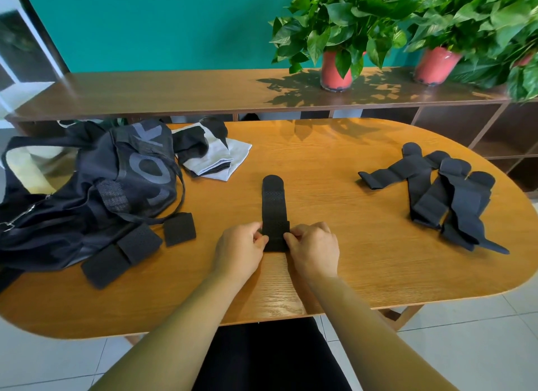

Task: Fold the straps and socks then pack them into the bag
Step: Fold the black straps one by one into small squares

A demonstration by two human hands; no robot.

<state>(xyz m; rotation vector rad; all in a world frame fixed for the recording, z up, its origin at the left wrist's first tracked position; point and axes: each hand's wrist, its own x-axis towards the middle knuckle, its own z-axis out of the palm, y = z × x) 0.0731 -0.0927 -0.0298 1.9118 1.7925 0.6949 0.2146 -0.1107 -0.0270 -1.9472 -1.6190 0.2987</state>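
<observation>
A black perforated strap [273, 204] lies lengthwise at the middle of the wooden table [334, 268], its near end folded over. My left hand [240, 249] pinches the fold's left edge and my right hand [313, 249] pinches its right edge. Three folded black straps [132, 245] lie at the left beside the black bag [96, 186], which lies slumped with its mouth open. A heap of unfolded black straps [442, 195] is at the right. Grey and black socks [209, 154] lie behind the bag.
A long wooden shelf [174, 90] runs behind the table with two potted plants in red pots [334, 70] on it. The table's rounded front edge is near my lap, with white tiled floor below.
</observation>
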